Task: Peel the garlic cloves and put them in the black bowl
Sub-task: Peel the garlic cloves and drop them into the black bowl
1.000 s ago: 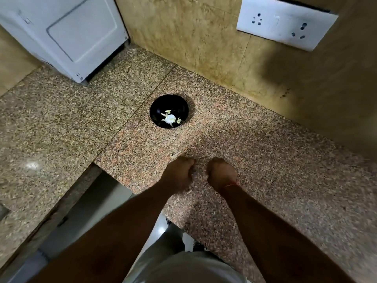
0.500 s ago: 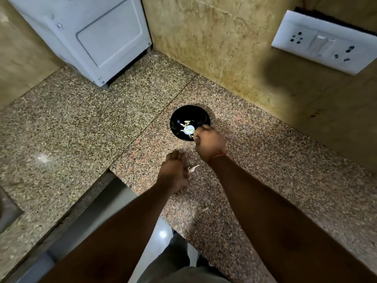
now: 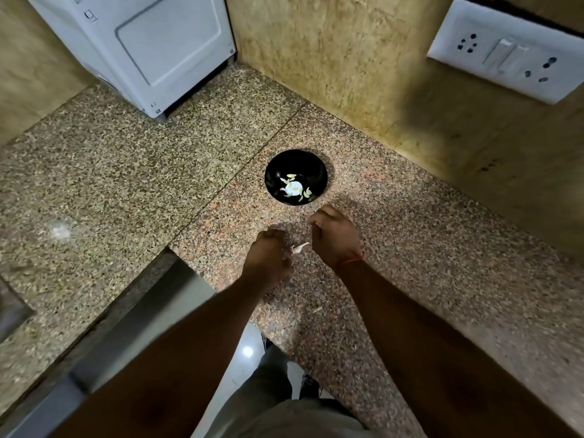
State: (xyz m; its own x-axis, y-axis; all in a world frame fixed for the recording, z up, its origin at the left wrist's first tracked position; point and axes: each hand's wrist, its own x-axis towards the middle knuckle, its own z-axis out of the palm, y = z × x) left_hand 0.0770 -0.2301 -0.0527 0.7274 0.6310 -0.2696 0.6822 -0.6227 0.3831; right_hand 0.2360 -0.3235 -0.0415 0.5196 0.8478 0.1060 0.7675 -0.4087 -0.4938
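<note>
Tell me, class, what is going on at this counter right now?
A person is peeling garlic at a granite counter. The black bowl already holds several pale peeled cloves. The left hand pinches a pale garlic piece, whether clove or skin is unclear. The right hand hangs just short of the bowl with fingers curled; whether it holds anything is hidden. A scrap of skin lies on the counter.
</note>
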